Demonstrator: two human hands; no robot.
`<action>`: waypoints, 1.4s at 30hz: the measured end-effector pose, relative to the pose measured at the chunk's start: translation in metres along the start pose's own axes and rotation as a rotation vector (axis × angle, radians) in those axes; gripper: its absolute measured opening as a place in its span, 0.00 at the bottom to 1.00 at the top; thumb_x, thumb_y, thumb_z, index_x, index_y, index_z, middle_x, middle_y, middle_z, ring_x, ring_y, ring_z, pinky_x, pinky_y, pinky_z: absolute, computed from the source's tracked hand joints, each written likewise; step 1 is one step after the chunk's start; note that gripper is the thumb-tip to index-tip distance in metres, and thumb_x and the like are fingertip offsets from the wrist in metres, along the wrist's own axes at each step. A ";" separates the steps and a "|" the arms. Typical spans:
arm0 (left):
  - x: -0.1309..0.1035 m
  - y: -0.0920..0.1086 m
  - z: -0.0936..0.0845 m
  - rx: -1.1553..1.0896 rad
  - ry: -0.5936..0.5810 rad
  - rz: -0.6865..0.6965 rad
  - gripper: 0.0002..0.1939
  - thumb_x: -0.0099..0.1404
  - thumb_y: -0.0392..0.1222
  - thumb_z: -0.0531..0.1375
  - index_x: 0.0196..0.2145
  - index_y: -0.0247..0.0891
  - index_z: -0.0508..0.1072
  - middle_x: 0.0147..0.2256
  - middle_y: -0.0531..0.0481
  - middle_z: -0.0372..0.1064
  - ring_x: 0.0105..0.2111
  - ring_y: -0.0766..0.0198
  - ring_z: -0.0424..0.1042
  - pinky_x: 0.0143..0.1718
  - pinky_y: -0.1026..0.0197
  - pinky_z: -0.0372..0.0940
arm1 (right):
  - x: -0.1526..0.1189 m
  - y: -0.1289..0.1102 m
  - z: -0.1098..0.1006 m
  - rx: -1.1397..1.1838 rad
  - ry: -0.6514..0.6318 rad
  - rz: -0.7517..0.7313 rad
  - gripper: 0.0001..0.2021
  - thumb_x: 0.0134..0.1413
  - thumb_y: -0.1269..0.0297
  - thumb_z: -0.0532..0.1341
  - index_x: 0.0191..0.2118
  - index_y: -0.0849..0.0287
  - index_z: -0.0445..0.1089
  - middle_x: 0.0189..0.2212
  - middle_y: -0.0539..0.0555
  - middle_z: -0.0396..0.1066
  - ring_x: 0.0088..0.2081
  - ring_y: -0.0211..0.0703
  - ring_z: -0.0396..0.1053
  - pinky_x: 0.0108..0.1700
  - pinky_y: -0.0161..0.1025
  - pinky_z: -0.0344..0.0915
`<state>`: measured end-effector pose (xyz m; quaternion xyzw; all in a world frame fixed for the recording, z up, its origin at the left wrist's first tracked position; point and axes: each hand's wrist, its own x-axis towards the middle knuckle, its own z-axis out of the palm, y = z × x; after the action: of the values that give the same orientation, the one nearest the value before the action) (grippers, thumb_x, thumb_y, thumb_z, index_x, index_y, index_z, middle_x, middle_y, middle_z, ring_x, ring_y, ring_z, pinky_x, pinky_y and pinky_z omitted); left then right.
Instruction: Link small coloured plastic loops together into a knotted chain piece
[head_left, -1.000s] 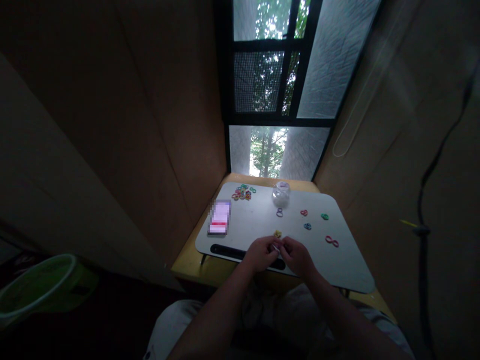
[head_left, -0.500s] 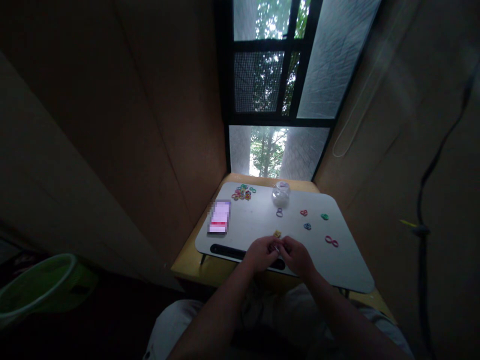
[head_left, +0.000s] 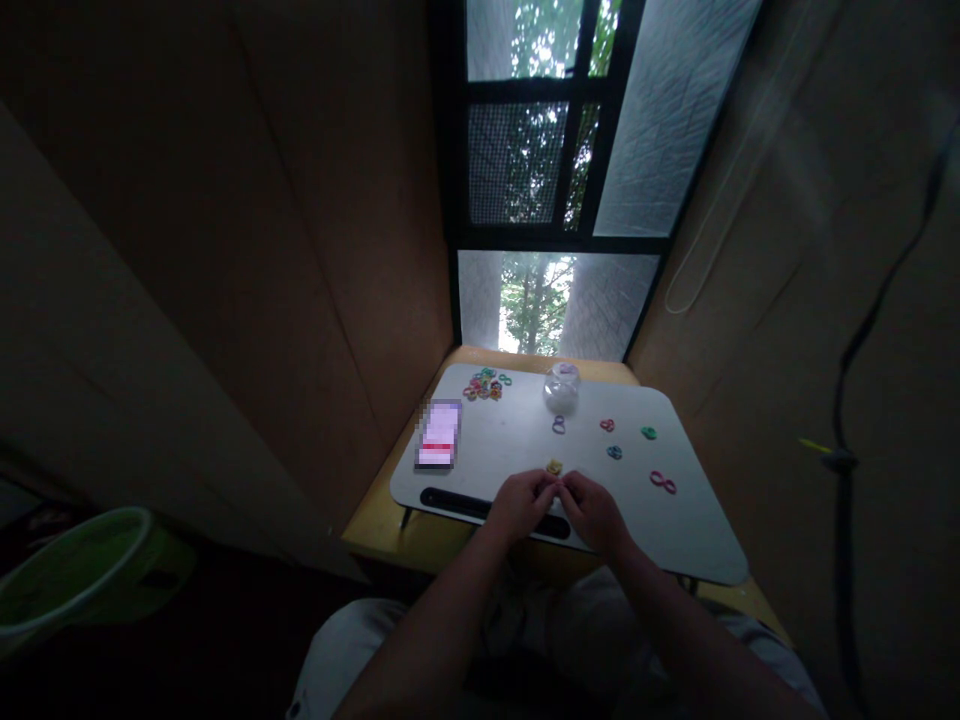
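Note:
My left hand (head_left: 523,501) and my right hand (head_left: 589,507) meet over the near edge of a white lap table (head_left: 502,430). Both have their fingers closed, fingertips pressed together. Whatever they pinch is too small and too hidden to name. Just beyond the fingertips lies a small yellow looped piece (head_left: 553,466). Farther back is a purple loop (head_left: 559,425). To the right lie a red looped piece (head_left: 607,425), a blue one (head_left: 614,452), a green one (head_left: 649,433) and a pink figure-eight loop (head_left: 663,483).
A pile of coloured loops (head_left: 484,386) lies at the table's back left, with a lit phone (head_left: 439,435) in front of it. A clear round container (head_left: 562,390) stands near the back edge. A black slot (head_left: 454,502) runs along the front. A green basket (head_left: 97,565) is at lower left.
My fingertips have drawn closer together and shifted slightly, hiding the small bit that showed between them. The loops, phone and container have stayed put.

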<state>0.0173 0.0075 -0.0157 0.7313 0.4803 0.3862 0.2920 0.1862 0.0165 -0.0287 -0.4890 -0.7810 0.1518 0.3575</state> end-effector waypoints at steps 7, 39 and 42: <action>0.000 -0.001 0.001 0.001 0.033 -0.033 0.13 0.67 0.48 0.56 0.39 0.39 0.76 0.31 0.52 0.75 0.29 0.65 0.70 0.31 0.65 0.61 | -0.001 0.001 0.001 0.010 -0.002 -0.012 0.13 0.62 0.59 0.53 0.28 0.56 0.64 0.24 0.49 0.67 0.27 0.39 0.64 0.31 0.34 0.57; -0.002 0.000 0.003 0.020 0.056 -0.018 0.09 0.65 0.45 0.57 0.37 0.40 0.74 0.27 0.54 0.72 0.26 0.67 0.67 0.28 0.66 0.59 | -0.002 0.001 0.001 0.021 0.020 -0.012 0.11 0.60 0.61 0.54 0.28 0.57 0.64 0.23 0.49 0.67 0.25 0.38 0.63 0.29 0.34 0.56; -0.002 0.001 0.003 0.012 0.053 -0.018 0.09 0.66 0.45 0.56 0.36 0.39 0.73 0.27 0.54 0.72 0.26 0.67 0.67 0.28 0.66 0.58 | -0.002 0.001 0.001 0.019 0.011 -0.013 0.11 0.60 0.61 0.54 0.27 0.57 0.64 0.23 0.49 0.67 0.26 0.38 0.63 0.30 0.34 0.57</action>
<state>0.0196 0.0053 -0.0171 0.7181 0.4969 0.4001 0.2781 0.1864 0.0153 -0.0305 -0.4813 -0.7807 0.1542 0.3676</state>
